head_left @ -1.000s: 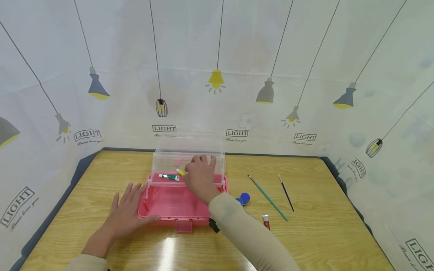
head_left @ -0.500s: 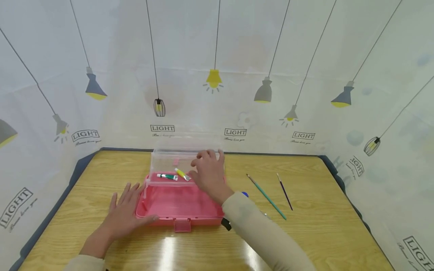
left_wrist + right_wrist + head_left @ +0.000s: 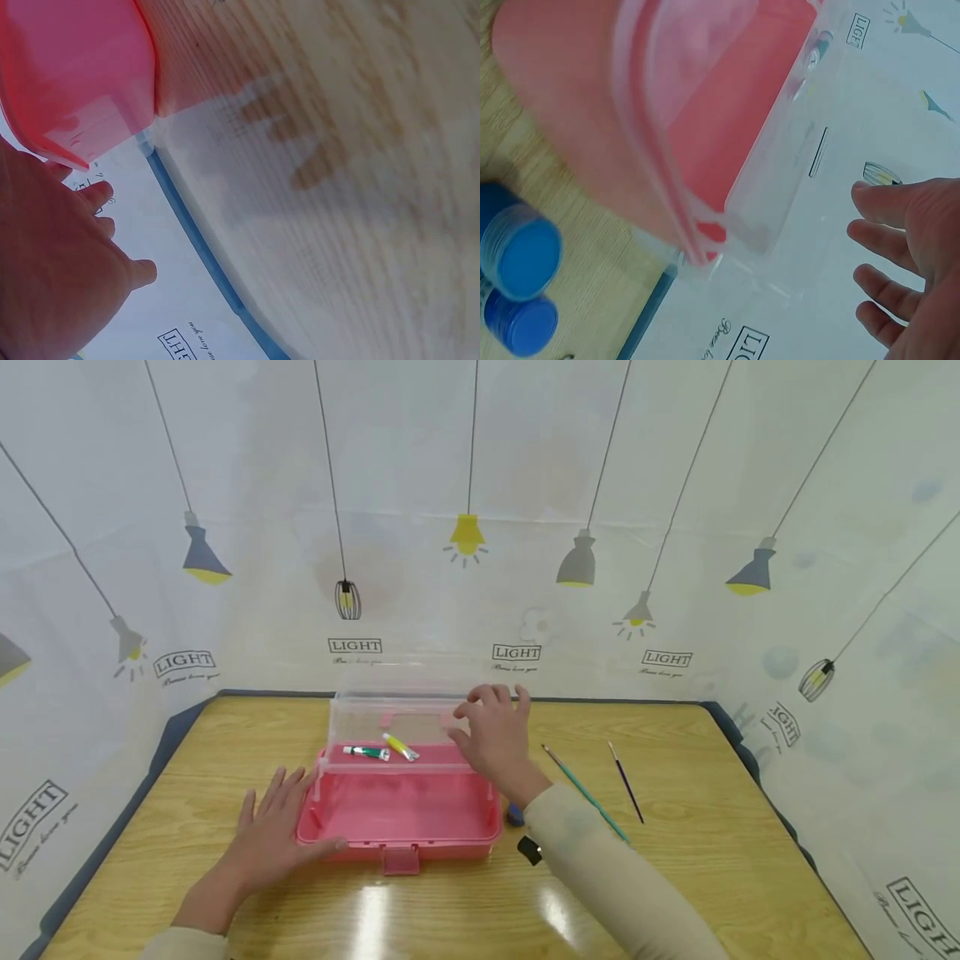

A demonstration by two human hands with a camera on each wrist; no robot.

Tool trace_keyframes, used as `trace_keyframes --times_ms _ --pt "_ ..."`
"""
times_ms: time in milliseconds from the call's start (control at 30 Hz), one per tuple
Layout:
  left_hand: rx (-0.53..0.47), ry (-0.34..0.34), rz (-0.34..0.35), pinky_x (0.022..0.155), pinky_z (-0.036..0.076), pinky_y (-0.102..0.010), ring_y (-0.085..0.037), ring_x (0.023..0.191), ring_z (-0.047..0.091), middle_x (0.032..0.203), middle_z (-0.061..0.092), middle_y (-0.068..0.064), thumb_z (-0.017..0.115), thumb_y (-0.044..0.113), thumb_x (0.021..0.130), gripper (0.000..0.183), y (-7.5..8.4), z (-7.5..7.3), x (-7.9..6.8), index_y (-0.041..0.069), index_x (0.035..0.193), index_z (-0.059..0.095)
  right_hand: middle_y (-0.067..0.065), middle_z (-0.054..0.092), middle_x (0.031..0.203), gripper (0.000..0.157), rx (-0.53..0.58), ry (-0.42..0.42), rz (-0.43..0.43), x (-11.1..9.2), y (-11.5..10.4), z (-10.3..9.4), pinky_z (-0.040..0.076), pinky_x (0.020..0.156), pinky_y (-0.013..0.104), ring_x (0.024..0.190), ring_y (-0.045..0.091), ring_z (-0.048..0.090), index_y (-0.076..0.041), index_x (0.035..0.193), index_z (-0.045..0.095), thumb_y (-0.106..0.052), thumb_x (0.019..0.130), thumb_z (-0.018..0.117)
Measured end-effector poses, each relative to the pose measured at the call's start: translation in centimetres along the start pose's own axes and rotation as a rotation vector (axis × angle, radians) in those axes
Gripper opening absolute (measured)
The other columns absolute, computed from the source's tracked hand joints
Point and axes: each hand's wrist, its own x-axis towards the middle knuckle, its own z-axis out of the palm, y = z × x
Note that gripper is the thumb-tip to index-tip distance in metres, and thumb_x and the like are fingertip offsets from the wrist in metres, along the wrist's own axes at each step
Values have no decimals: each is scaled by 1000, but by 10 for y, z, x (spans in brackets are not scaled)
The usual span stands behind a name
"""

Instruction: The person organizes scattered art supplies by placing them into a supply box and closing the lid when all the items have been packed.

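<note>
A pink plastic box (image 3: 405, 806) stands with its clear lid (image 3: 360, 720) raised at the back. In the clear section along the box's rear lie a green paint tube (image 3: 367, 752) and a yellow paint tube (image 3: 401, 747), side by side. My left hand (image 3: 273, 827) rests against the box's left side, fingers straight, thumb along the front left corner. Over the rear right corner hovers my right hand (image 3: 498, 735), its fingers loosely bent and apart, holding nothing. The right wrist view has this hand (image 3: 922, 262) clear of the box wall (image 3: 570, 97).
Blue-lidded jars (image 3: 529, 259) stand just right of the box. Farther right, a teal paintbrush (image 3: 585, 792) and a purple paintbrush (image 3: 626, 783) lie on the wooden table (image 3: 720, 860). A lamp-printed sheet (image 3: 420, 568) walls the back and sides.
My right hand has let go of the yellow paint tube, leaving it beside the green one, and has moved right with its fingers spread. The left hand stays at the box.
</note>
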Motion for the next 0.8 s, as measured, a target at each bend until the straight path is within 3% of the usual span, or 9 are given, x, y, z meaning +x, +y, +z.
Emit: trace_keyframes --times_ms 433,800 --pt "-2 6 11 111 -1 -75 -47 147 5 157 23 -24 67 69 75 111 -3 3 1 14 156 16 1 61 118 25 60 65 38 -13 61 -2 22 112 62 119 28 48 -24 103 75 -41 84 75" --pt "0 0 2 111 -2 -75 -47 148 4 157 22 -25 65 71 75 112 -5 4 1 14 157 15 4 62 118 26 91 50 80 -36 120 5 21 110 66 123 34 48 -21 101 75 -40 83 76"
